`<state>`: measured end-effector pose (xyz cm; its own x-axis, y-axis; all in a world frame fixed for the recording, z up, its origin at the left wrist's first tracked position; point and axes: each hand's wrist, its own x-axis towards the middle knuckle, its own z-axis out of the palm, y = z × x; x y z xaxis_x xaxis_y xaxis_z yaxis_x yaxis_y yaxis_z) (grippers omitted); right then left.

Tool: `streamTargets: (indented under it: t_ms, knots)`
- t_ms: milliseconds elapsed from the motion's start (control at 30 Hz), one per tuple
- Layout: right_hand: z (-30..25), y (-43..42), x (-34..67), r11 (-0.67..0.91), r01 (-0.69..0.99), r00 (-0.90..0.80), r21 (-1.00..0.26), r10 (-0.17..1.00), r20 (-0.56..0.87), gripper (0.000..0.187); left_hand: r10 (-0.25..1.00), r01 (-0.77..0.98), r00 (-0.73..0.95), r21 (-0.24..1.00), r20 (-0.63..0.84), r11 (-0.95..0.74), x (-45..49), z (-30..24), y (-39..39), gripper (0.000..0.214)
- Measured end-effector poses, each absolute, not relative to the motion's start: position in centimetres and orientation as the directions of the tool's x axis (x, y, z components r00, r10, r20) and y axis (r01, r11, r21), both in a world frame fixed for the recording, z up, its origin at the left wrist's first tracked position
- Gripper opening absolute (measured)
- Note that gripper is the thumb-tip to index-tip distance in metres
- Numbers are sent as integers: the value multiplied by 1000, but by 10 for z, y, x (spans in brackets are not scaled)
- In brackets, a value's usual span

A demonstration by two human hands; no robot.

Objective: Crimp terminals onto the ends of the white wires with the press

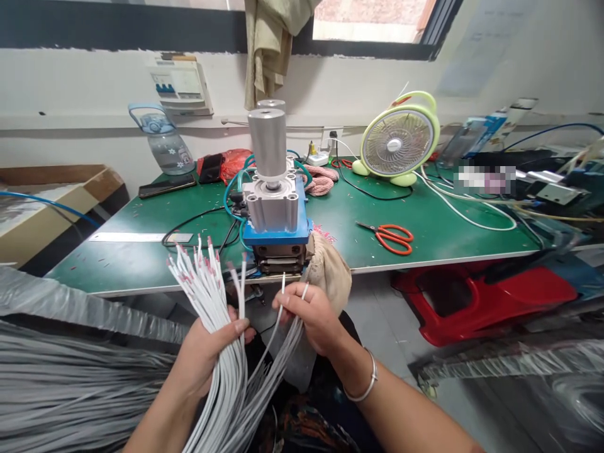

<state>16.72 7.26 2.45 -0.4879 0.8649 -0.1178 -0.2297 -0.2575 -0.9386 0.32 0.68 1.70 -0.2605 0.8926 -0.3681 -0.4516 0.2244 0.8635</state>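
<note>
My left hand [212, 343] is wrapped round a thick bundle of white cables [221, 371], its thumb lying across the front. Many upper ends of this bundle show red or pink tips. One or two cables stand apart near the thumb. In my right hand [314, 314] is a thinner bunch of grey-white cables [283, 352], with a single cable end pinched up between thumb and fingers. Just beyond both hands, at the table's front edge, stands a pneumatic press [272, 207] with a silver cylinder and blue plate. A beige cloth bag [329, 267] hangs at its right side.
Orange-handled scissors [394, 238] and a green fan [399, 141] are on the green table [340, 220]. A steel ruler [141, 237], phone [167, 186] and water bottle [167, 145] lie or stand left. Cable stacks [70, 384] fill the lower left; a red stool [476, 302] is right.
</note>
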Motion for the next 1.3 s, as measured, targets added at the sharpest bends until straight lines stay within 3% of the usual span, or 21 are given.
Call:
streamTargets:
  t_ms: [100, 200, 267, 333, 500, 633, 800, 1000, 1133, 1300]
  knots:
    - [26, 71, 162, -350, -265, -571, -899, 808, -146, 20, 932, -169, -273, 965, -240, 199, 9, 15, 5, 21]
    - [25, 71, 155, -353, -232, -583, -906, 797, -161, 26, 957, 157, -254, 971, -138, 182, 10, 15, 4, 17]
    - [26, 73, 152, -340, -264, -525, -903, 836, -162, 29, 952, 224, -283, 957, -117, 184, 8, 15, 2, 18]
    - [28, 76, 151, -360, -333, -458, -871, 870, -184, 29, 936, 147, -327, 972, -126, 182, 6, 15, 1, 20]
    - [37, 85, 149, -462, -467, -421, -754, 866, -269, 27, 873, -240, -436, 963, -218, 121, -1, 18, 2, 32]
    - [43, 88, 148, -512, -536, -421, -671, 851, -314, 20, 840, -359, -462, 926, -284, 116, -4, 23, 7, 36]
    - [42, 89, 147, -498, -562, -417, -661, 860, -293, 16, 820, -388, -485, 915, -304, 110, -4, 28, 8, 40]
    - [31, 87, 161, -414, -494, -540, -765, 835, -104, 23, 831, -404, -457, 906, -317, 124, 0, 24, 6, 39]
    - [32, 79, 174, -335, -298, -677, -894, 734, -50, 32, 882, -284, -413, 952, -226, 111, 2, 17, 5, 29]
    - [34, 74, 174, -337, -317, -620, -887, 781, -75, 25, 926, -96, -333, 984, -177, 153, 11, 16, 3, 26]
